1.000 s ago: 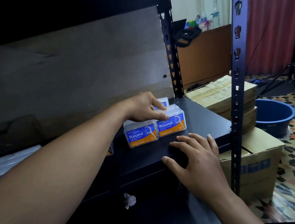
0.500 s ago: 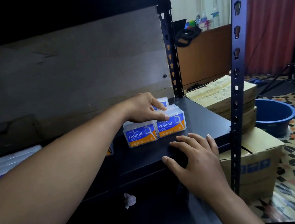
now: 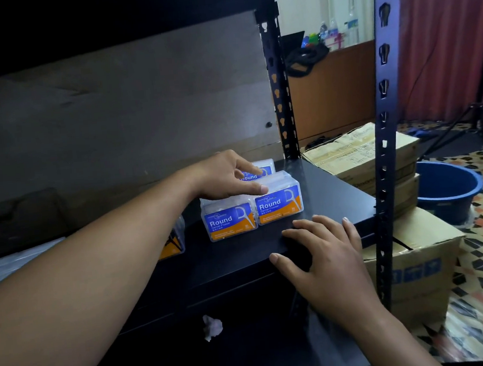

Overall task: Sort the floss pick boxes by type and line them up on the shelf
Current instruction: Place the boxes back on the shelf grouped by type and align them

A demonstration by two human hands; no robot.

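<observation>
Clear plastic boxes [image 3: 278, 203] | matte black shelf [image 3: 328, 192] | left hand [image 3: 225, 178] atop

A black shelf [image 3: 326, 193] was seen carrying four floss boxes. Taking the right front box [image 3: 278, 205] as the landmark, a second box [image 3: 228, 222] marked "Round" was set touching its left side. A third box [image 3: 258, 171] was placed just behind the landmark, partly hidden. A fourth box [image 3: 173, 241], mostly covered by a forearm, was found further left of the landmark, near the shelf's front.
</observation>
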